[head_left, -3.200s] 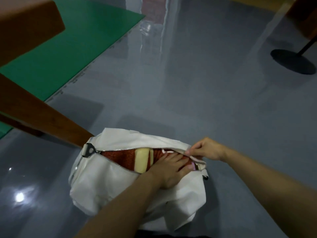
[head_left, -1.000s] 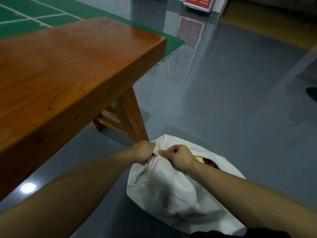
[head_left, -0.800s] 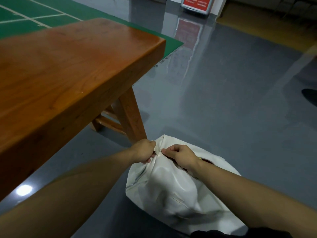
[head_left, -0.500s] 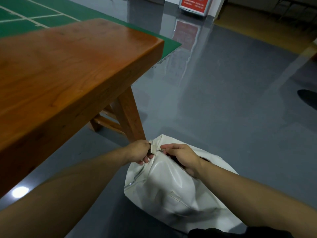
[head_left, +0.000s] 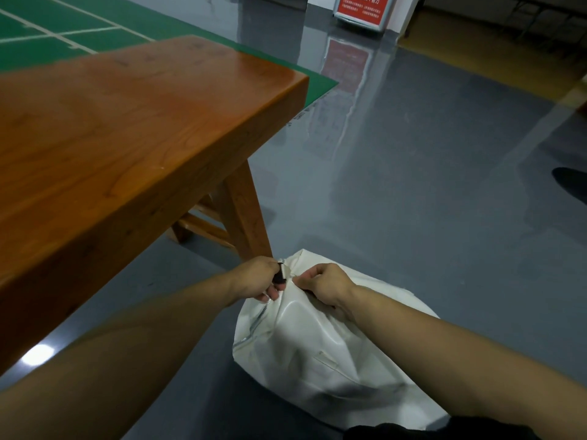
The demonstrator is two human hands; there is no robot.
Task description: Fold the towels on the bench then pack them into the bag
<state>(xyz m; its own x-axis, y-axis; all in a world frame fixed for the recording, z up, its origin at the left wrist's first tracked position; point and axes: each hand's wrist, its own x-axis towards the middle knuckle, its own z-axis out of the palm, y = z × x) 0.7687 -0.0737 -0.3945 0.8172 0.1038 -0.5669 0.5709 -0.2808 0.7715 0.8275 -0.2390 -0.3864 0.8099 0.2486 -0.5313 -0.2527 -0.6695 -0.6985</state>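
A white bag (head_left: pixel 317 354) lies on the grey floor beside the leg of the wooden bench (head_left: pixel 127 122). My left hand (head_left: pixel 257 277) pinches the dark zipper pull (head_left: pixel 280 274) at the bag's top end. My right hand (head_left: pixel 324 285) grips the bag's fabric right beside it, fingers closed on the cloth. A zipper line runs down the bag's left side. No towel shows; the bag's inside is hidden. The bench top is bare.
A green court mat (head_left: pixel 79 30) with white lines lies beyond the bench. A red sign (head_left: pixel 362 7) stands at the far wall. A dark stand base (head_left: pixel 571 182) sits on the floor at the right edge. The bench leg (head_left: pixel 244 214) stands just behind the bag.
Three seconds ago the bag gaped with red and yellow towels showing and my left hand pressing them in. Since then the opening has closed and both hands have met at the zipper end.
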